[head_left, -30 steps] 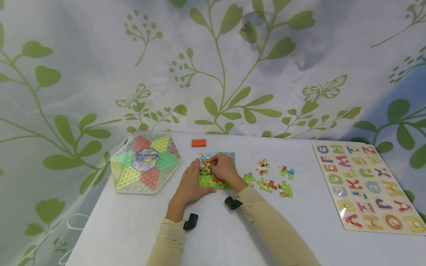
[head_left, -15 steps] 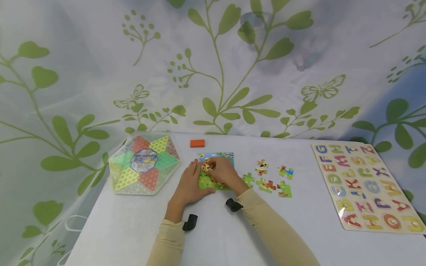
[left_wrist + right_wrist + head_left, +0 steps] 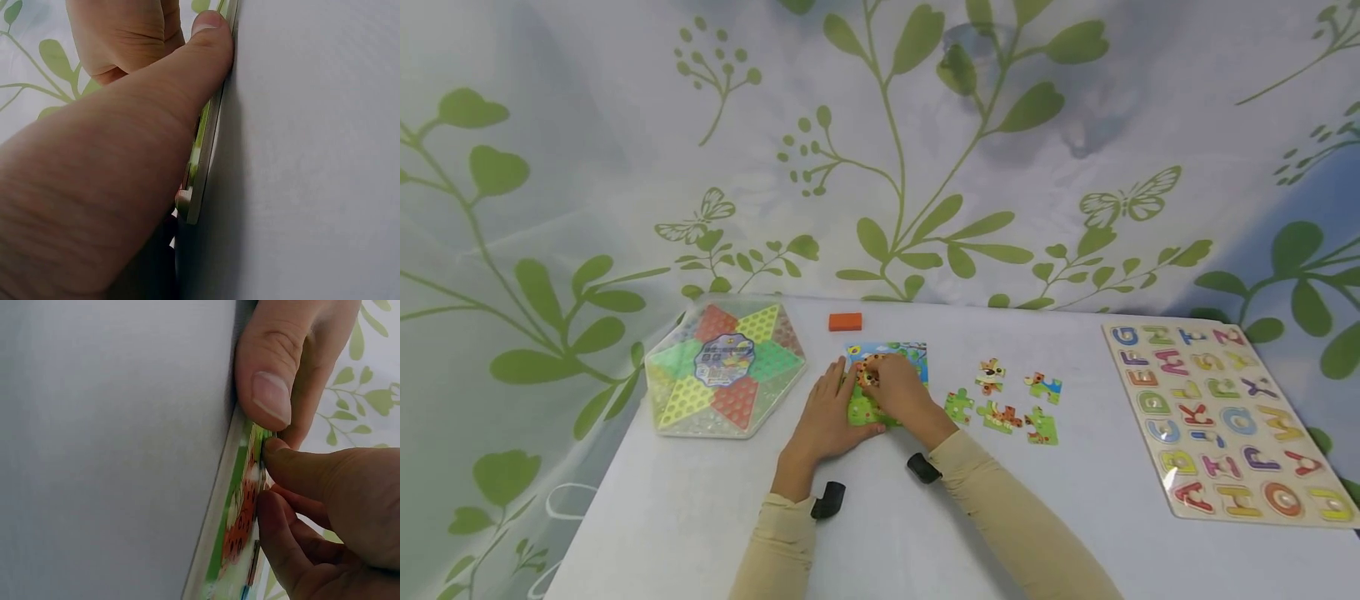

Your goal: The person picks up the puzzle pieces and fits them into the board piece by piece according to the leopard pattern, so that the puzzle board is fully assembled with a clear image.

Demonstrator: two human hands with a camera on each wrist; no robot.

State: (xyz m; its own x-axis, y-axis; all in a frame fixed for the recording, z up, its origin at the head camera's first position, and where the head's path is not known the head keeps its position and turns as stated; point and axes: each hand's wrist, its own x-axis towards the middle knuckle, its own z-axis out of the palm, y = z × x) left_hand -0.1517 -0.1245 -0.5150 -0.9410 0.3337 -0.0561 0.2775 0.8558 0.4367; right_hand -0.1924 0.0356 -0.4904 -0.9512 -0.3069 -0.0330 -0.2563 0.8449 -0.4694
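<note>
Left hand is lying along the left side of the little picture puzzle, fingers straight and thumb stretched along its near edge, not gripping anything. Right hand reaches in over the middle of it, thumb and fingertips pinching a spotted orange puzzle piece right down at the surface; can't tell if it's fully seated. So the puzzle's basically center frame, flat on the white table. Both wrists have a black mount and tan sleeves. Just right of the puzzle there's a cluster of five loose pieces, and an orange block sits just behind it. Further out: a hexagonal star game board left of center, an alphabet board at lower right, and a leafy cloth filling the upper frame.
</note>
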